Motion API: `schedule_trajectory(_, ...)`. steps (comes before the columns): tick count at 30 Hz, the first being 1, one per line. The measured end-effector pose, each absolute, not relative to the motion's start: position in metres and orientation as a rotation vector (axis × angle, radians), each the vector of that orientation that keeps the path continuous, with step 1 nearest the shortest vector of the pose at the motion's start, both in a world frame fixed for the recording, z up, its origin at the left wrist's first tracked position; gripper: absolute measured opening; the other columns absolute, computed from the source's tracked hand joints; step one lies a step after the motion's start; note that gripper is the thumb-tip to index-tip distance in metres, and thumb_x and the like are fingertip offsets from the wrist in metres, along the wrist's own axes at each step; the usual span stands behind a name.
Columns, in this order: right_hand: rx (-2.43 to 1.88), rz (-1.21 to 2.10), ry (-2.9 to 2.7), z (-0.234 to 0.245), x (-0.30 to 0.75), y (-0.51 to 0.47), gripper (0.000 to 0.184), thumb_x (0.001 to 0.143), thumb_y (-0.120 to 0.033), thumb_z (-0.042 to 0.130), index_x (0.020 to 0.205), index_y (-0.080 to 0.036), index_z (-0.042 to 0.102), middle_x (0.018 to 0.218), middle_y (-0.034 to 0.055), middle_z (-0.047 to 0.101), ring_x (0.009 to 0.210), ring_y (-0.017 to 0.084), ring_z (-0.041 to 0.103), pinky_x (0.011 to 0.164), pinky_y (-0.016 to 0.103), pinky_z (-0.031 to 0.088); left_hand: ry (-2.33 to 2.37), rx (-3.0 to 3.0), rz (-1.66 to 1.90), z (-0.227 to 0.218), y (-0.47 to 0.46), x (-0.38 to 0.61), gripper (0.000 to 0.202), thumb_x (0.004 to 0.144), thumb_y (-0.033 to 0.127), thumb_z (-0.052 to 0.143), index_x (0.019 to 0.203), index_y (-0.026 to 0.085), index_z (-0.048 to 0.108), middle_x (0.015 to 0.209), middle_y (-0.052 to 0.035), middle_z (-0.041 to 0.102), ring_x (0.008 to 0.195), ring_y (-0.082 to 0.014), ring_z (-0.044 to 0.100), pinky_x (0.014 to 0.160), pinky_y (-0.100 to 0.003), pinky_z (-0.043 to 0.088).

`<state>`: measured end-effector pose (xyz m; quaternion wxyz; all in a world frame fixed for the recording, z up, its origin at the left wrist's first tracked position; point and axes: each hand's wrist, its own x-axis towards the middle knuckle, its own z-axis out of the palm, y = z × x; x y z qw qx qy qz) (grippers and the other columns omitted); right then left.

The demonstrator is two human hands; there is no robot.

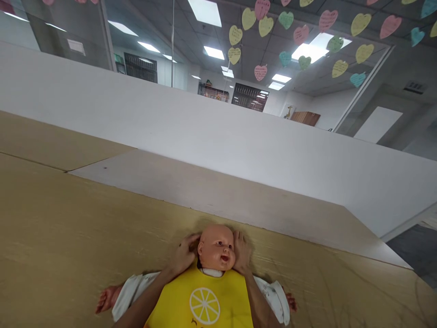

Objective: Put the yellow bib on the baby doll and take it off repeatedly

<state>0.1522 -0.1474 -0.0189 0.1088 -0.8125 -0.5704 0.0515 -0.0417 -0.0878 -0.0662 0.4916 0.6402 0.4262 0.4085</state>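
Two hands, fingers' grip unclear, flank a doll on tan boards below glass.

Two slender bare forearms reach in from the bottom of the frame. The left forearm ends in a bare left hand with a small dark spot; the right forearm ends in a bare, slightly blurred right hand.

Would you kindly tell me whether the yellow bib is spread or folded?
Spread: the bib drapes over the doll, the round print fully visible; the bib's lower edge is unseen.
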Motion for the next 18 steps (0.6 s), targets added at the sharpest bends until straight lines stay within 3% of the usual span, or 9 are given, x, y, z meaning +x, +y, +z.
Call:
schedule_trajectory(3, -2.424, 0.160, -1.676, -0.020, 0.152, -0.146, 0.020, 0.087, -0.017, 0.046, 0.106, -0.015, 0.051, 0.114, 0.0133, 0.057, 0.102, 0.025, 0.057, 0.068, 0.030, 0.042, 1.020, 1.549, 1.020, -0.061, -0.089, -0.042, 0.039, 0.056, 0.016, 0.055, 0.090, 0.017, 0.074, 0.109, -0.0112, 0.072, 0.107, -0.0296, 0.063, 0.098, -0.040, 0.045)
schedule_trajectory(9, -2.447, 0.129, -1.673, -0.020, 0.151, -0.147, 0.021, 0.088, -0.018, 0.045, 0.108, -0.016, 0.053, 0.115, 0.0149, 0.054, 0.100, 0.025, 0.059, 0.064, 0.029, 0.043, 0.987, 1.541, 1.057, -0.062, -0.088, -0.042, 0.033, 0.060, 0.016, 0.055, 0.086, 0.018, 0.075, 0.104, -0.0106, 0.074, 0.100, -0.0288, 0.065, 0.090, -0.033, 0.050)
schedule_trajectory(14, -2.427, 0.177, -1.659, -0.017, 0.150, -0.148, 0.027, 0.085, -0.018, 0.050, 0.111, -0.015, 0.052, 0.118, 0.0169, 0.053, 0.100, 0.026, 0.059, 0.065, 0.029, 0.044, 1.038, 1.553, 1.125, -0.055, -0.088, -0.045, 0.032, 0.065, 0.025, 0.055, 0.090, 0.018, 0.075, 0.099, -0.0100, 0.074, 0.095, -0.0264, 0.067, 0.089, -0.038, 0.051)
schedule_trajectory(18, -2.436, 0.196, -1.645, -0.015, 0.151, -0.147, 0.023, 0.084, -0.020, 0.051, 0.107, -0.016, 0.054, 0.117, 0.0157, 0.054, 0.100, 0.024, 0.059, 0.068, 0.028, 0.044, 1.051, 1.542, 1.184, -0.047, -0.090, -0.045, 0.026, 0.065, 0.027, 0.056, 0.082, 0.019, 0.074, 0.090, -0.0077, 0.075, 0.088, -0.0242, 0.068, 0.085, -0.037, 0.052)
